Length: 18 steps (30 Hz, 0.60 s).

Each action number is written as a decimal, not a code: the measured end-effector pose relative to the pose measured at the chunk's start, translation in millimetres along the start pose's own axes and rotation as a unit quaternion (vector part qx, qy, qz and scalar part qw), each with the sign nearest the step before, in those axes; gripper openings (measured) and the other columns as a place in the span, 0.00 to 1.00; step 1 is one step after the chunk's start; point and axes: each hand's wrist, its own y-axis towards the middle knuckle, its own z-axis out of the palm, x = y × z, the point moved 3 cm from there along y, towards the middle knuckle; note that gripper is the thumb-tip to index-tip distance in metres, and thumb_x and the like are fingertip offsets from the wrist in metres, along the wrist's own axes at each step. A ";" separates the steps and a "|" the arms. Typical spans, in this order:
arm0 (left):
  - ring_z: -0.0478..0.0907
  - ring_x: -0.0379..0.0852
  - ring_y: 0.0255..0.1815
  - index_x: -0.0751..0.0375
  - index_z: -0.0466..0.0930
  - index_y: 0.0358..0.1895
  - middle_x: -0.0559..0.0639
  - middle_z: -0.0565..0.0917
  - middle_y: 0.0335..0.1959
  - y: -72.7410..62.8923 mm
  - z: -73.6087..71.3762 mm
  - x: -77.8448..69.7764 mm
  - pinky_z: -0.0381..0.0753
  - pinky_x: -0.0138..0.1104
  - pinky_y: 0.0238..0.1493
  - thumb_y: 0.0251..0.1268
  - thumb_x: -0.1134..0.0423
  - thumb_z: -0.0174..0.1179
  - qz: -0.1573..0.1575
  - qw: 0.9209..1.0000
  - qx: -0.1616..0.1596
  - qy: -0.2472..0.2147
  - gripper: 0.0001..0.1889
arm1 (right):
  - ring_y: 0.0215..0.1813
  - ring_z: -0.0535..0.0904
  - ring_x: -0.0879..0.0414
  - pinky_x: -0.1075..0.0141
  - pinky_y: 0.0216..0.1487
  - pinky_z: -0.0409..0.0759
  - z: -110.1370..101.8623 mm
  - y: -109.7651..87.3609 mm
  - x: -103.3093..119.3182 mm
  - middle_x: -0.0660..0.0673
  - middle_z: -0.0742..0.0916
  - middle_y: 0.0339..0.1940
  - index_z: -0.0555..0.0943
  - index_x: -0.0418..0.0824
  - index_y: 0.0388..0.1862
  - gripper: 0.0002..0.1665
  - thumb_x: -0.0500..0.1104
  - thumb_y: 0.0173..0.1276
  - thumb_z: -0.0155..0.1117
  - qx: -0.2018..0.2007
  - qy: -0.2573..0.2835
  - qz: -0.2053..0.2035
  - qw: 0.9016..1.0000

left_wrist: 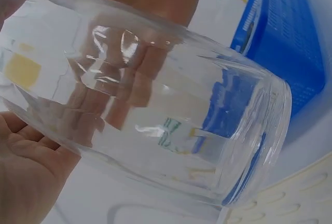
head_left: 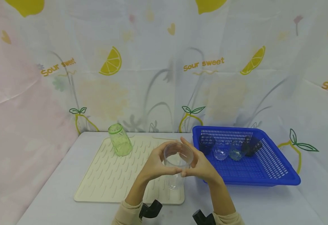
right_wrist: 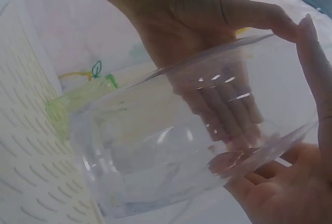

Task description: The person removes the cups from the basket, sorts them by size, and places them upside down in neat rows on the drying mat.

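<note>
Both hands hold a clear drinking glass [head_left: 174, 182] by its upper part, mouth up, over the right end of a cream draining mat [head_left: 102, 187]. The left hand [head_left: 156, 164] curves round its left side and the right hand [head_left: 203, 165] round its right, with the thumbs meeting at the near side. In both wrist views the glass [left_wrist: 155, 105] fills the middle, and fingers show through its wall. Its thick base points toward the mat [right_wrist: 31, 130]. A pale green glass [head_left: 120, 140] stands on the mat's far left part, its darker, narrower end up.
Right of the mat stands a blue plastic basket [head_left: 265, 175] with slotted walls. Along its back lie several glasses, among them a dark one [head_left: 206, 143] and a clear one [head_left: 221, 151]. A printed cloth [head_left: 152, 93] hangs behind the white table [head_left: 54, 200].
</note>
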 end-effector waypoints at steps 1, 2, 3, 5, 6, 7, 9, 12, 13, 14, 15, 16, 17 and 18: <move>0.72 0.60 0.59 0.73 0.65 0.62 0.66 0.75 0.56 0.3 0.2 -0.7 0.73 0.47 0.62 0.48 0.60 0.73 0.001 1.000 0.000 0.007 0.39 | 0.71 0.61 0.58 0.66 0.69 0.64 0.7 -1.5 -2.4 0.26 0.54 0.73 0.44 0.30 0.74 0.63 0.48 0.54 0.75 0.003 -0.001 -0.002 1.000; 0.73 0.59 0.59 0.73 0.65 0.62 0.66 0.75 0.56 0.7 0.4 -1.5 0.74 0.47 0.61 0.48 0.62 0.73 0.001 1.000 0.000 0.012 0.38 | 0.71 0.62 0.56 0.66 0.69 0.65 1.3 -3.1 -5.6 0.24 0.57 0.71 0.45 0.29 0.74 0.62 0.47 0.53 0.75 0.007 -0.001 -0.004 1.000; 0.73 0.59 0.59 0.73 0.66 0.61 0.65 0.75 0.56 1.1 0.3 -2.3 0.74 0.46 0.61 0.47 0.64 0.73 -0.001 1.000 -0.001 0.017 0.38 | 0.70 0.63 0.55 0.67 0.69 0.66 2.2 -5.2 -9.4 0.23 0.59 0.70 0.45 0.28 0.73 0.61 0.45 0.54 0.75 0.010 -0.001 0.001 1.000; 0.73 0.59 0.58 0.74 0.65 0.61 0.65 0.75 0.56 1.9 -0.6 -3.9 0.75 0.44 0.61 0.46 0.67 0.72 -0.001 1.000 -0.002 0.027 0.37 | 0.69 0.65 0.50 0.67 0.67 0.68 4.8 -9.6 -17.9 0.22 0.63 0.67 0.46 0.25 0.72 0.59 0.42 0.54 0.74 0.020 -0.003 0.010 1.000; 0.73 0.58 0.59 0.74 0.65 0.62 0.65 0.76 0.56 2.4 -1.0 -4.8 0.74 0.43 0.61 0.46 0.69 0.72 -0.004 1.000 -0.004 0.029 0.37 | 0.69 0.65 0.47 0.67 0.66 0.69 6.6 -11.7 -22.1 0.22 0.64 0.67 0.47 0.24 0.71 0.58 0.40 0.54 0.74 0.021 0.001 0.023 1.000; 0.73 0.58 0.59 0.74 0.65 0.62 0.65 0.76 0.55 2.9 -1.6 -5.6 0.74 0.42 0.62 0.45 0.70 0.72 -0.005 0.999 -0.006 0.032 0.37 | 0.69 0.65 0.44 0.67 0.66 0.70 8.4 -13.8 -26.0 0.22 0.65 0.67 0.55 0.22 0.68 0.51 0.38 0.54 0.74 0.020 0.006 0.038 0.999; 0.73 0.58 0.59 0.74 0.64 0.62 0.65 0.76 0.55 4.3 -2.7 -7.3 0.74 0.41 0.62 0.45 0.71 0.71 -0.009 0.999 -0.008 0.033 0.37 | 0.70 0.63 0.41 0.68 0.66 0.70 11.8 -17.9 -33.1 0.25 0.64 0.68 0.65 0.22 0.59 0.40 0.36 0.53 0.74 0.015 0.011 0.068 0.998; 0.73 0.60 0.58 0.75 0.64 0.62 0.68 0.76 0.54 7.1 -3.9 -10.1 0.74 0.41 0.62 0.44 0.72 0.71 -0.006 0.999 -0.009 0.031 0.38 | 0.68 0.64 0.40 0.66 0.66 0.71 16.3 -21.7 -40.3 0.29 0.66 0.68 0.70 0.25 0.54 0.34 0.35 0.52 0.74 0.003 0.022 0.087 0.996; 0.73 0.61 0.58 0.75 0.64 0.62 0.69 0.76 0.54 8.1 -4.2 -11.2 0.74 0.41 0.63 0.44 0.73 0.70 -0.004 1.000 -0.008 0.030 0.38 | 0.67 0.66 0.42 0.65 0.65 0.72 17.4 -22.7 -42.0 0.31 0.68 0.67 0.71 0.25 0.52 0.31 0.35 0.52 0.74 0.003 0.026 0.085 0.996; 0.73 0.62 0.57 0.76 0.64 0.61 0.70 0.75 0.54 9.1 -4.5 -12.4 0.74 0.41 0.62 0.44 0.72 0.70 0.000 1.000 -0.007 0.028 0.38 | 0.65 0.69 0.45 0.64 0.64 0.73 18.4 -23.5 -44.1 0.34 0.71 0.65 0.69 0.27 0.57 0.35 0.35 0.53 0.73 0.002 0.030 0.082 0.996; 0.73 0.63 0.57 0.77 0.63 0.61 0.71 0.75 0.53 10.2 -4.7 -13.8 0.74 0.42 0.62 0.44 0.73 0.70 0.003 1.000 -0.006 0.026 0.38 | 0.63 0.72 0.46 0.61 0.63 0.74 19.3 -24.3 -45.9 0.37 0.74 0.62 0.67 0.27 0.61 0.38 0.34 0.53 0.73 0.002 0.036 0.081 0.996; 0.74 0.63 0.57 0.78 0.63 0.61 0.73 0.75 0.53 11.2 -4.9 -14.8 0.74 0.42 0.62 0.45 0.70 0.71 0.009 1.000 -0.006 0.024 0.38 | 0.60 0.74 0.48 0.60 0.61 0.76 20.4 -25.0 -47.7 0.36 0.76 0.60 0.65 0.28 0.63 0.39 0.34 0.54 0.72 0.001 0.045 0.076 0.996; 0.74 0.62 0.56 0.78 0.63 0.61 0.75 0.74 0.53 12.0 -5.3 -15.5 0.74 0.43 0.62 0.45 0.68 0.71 0.014 1.000 -0.005 0.021 0.38 | 0.58 0.75 0.50 0.58 0.60 0.77 21.5 -25.7 -49.3 0.36 0.78 0.57 0.66 0.29 0.62 0.37 0.33 0.54 0.71 0.000 0.051 0.073 0.996; 0.74 0.62 0.56 0.78 0.63 0.61 0.76 0.74 0.52 12.7 -5.6 -16.4 0.74 0.43 0.62 0.47 0.66 0.71 0.020 1.000 -0.005 0.018 0.38 | 0.57 0.76 0.51 0.59 0.59 0.78 22.3 -26.5 -50.6 0.37 0.78 0.56 0.66 0.29 0.61 0.36 0.32 0.55 0.70 -0.003 0.055 0.073 0.996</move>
